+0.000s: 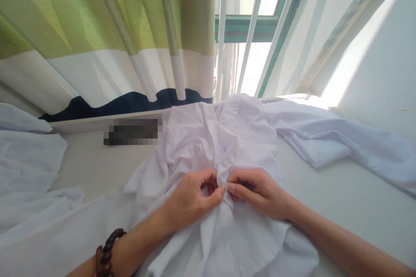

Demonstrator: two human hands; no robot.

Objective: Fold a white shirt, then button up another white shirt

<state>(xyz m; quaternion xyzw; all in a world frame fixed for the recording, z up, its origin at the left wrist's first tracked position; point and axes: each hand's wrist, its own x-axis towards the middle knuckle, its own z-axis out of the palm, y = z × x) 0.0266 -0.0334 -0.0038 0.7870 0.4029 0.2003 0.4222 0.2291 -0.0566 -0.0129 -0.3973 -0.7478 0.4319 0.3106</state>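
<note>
A white long-sleeved shirt point(250, 138) lies spread and rumpled in front of me, its front strip running up the middle. My left hand point(195, 192) pinches the cloth of that strip between thumb and fingers. Just to its right, my right hand point(256, 190) pinches the same strip, the two sets of fingertips almost meeting. Any button between them is too small or covered to make out. One sleeve point(341, 130) stretches off to the right. Dark beads point(107, 251) circle my left wrist.
The shirt rests on a pale flat surface point(341, 207). Other white cloth point(26, 164) is heaped at the left. A dark blurred-out object point(133, 132) lies near the back edge. Behind are a green and white curtain point(113, 21) and white bars point(251, 30) before a window.
</note>
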